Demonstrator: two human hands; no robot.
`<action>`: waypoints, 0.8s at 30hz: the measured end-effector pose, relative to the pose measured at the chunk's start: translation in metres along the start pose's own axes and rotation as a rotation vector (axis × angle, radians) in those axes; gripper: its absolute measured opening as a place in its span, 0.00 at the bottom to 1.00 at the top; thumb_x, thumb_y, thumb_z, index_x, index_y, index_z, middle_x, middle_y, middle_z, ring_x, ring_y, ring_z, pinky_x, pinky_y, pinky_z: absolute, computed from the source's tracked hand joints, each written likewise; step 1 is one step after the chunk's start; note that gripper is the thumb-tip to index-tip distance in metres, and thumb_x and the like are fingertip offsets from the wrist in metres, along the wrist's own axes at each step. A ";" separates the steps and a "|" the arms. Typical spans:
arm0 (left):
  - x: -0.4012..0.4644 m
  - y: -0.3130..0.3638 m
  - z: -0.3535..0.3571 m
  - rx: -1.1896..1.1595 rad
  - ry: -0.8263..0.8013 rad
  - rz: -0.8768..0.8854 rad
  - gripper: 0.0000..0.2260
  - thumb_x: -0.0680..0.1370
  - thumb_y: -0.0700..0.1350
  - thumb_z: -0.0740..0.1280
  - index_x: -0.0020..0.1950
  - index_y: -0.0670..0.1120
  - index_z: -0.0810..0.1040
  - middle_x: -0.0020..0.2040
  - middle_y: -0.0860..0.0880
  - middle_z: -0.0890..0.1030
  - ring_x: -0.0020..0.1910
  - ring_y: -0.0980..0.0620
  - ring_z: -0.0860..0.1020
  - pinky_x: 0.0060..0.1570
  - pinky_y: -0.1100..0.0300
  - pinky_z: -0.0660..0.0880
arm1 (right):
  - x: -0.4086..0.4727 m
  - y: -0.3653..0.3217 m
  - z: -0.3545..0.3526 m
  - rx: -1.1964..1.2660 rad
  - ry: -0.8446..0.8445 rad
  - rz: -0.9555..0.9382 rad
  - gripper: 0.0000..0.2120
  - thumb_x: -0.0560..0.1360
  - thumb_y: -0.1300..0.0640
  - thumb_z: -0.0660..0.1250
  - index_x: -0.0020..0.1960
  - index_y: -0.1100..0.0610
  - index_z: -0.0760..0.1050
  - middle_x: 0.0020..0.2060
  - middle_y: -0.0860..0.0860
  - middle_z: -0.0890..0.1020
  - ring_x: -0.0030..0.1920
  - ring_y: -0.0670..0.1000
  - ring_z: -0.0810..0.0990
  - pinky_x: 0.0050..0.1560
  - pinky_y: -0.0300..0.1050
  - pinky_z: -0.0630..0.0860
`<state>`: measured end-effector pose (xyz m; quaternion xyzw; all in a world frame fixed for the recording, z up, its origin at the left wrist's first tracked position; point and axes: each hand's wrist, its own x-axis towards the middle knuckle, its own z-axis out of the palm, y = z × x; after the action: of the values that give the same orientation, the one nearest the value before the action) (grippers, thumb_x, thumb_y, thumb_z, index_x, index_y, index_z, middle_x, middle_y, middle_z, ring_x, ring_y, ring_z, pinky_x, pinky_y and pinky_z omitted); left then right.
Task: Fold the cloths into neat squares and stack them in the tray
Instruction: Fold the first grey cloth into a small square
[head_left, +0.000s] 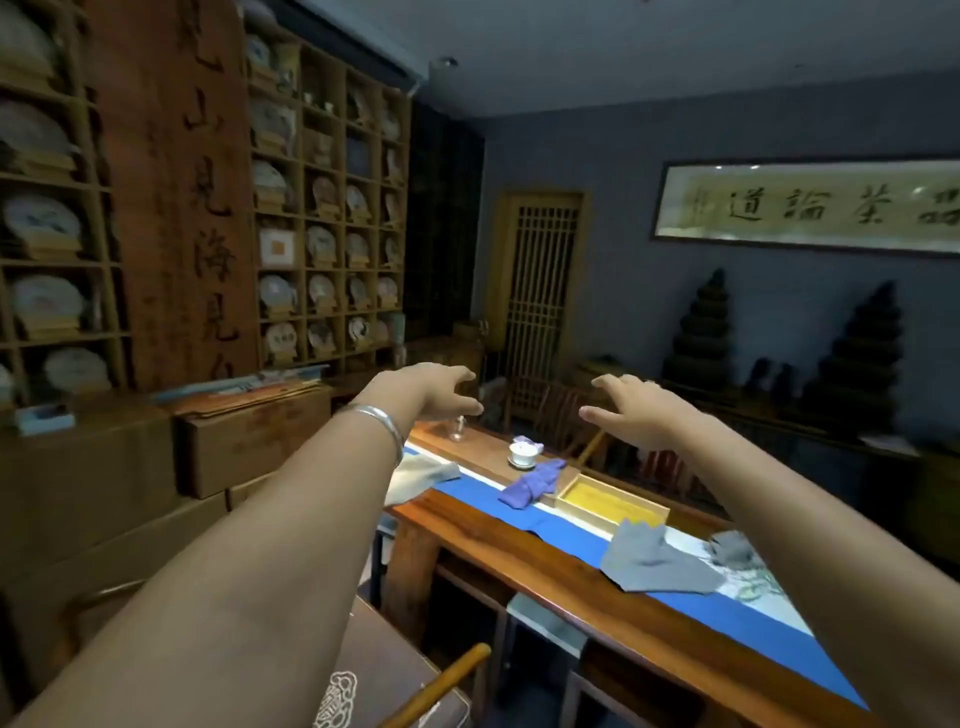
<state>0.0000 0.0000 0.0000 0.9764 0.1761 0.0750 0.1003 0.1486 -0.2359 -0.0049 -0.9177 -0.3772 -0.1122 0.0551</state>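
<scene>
Both arms stretch forward above the long wooden table (519, 540). My left hand (431, 389), with a silver bangle on its wrist, and my right hand (639, 410) hover in the air with spread fingers and hold nothing. On the table's blue runner lie a crumpled purple cloth (535, 483), a flat grey cloth (654, 561), a bunched dark grey cloth (732, 545) at the right, and a pale beige cloth (421, 478) at the left end. A shallow wooden tray (566, 493) with a yellow bottom stands between the purple and grey cloths.
A white lidded teacup (522, 453) and a small glass vessel (458, 428) stand at the table's far end. Wooden chairs line the far side. A chair back (447, 675) is close below me. Shelves of tea cakes fill the left wall.
</scene>
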 end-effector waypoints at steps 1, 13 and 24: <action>0.007 0.005 0.003 -0.011 -0.007 0.007 0.30 0.76 0.61 0.62 0.76 0.55 0.58 0.76 0.45 0.65 0.73 0.43 0.64 0.69 0.45 0.66 | 0.000 0.006 0.002 -0.003 0.000 0.015 0.32 0.76 0.35 0.55 0.74 0.51 0.58 0.71 0.56 0.67 0.68 0.58 0.69 0.65 0.54 0.70; 0.155 0.121 0.063 0.065 -0.054 0.138 0.31 0.76 0.63 0.61 0.76 0.55 0.59 0.75 0.46 0.65 0.73 0.43 0.65 0.69 0.47 0.65 | 0.030 0.153 0.036 -0.011 0.021 0.072 0.32 0.76 0.35 0.55 0.74 0.51 0.57 0.71 0.55 0.67 0.68 0.58 0.69 0.65 0.55 0.71; 0.314 0.305 0.138 0.035 -0.146 0.354 0.30 0.77 0.62 0.61 0.77 0.53 0.59 0.76 0.46 0.64 0.74 0.44 0.64 0.71 0.49 0.63 | 0.048 0.358 0.060 -0.070 0.013 0.190 0.32 0.76 0.35 0.54 0.74 0.52 0.57 0.72 0.55 0.67 0.67 0.60 0.69 0.65 0.55 0.68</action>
<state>0.4159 -0.1908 -0.0306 0.9966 -0.0050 0.0173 0.0809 0.4439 -0.4465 -0.0571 -0.9499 -0.2840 -0.1257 0.0360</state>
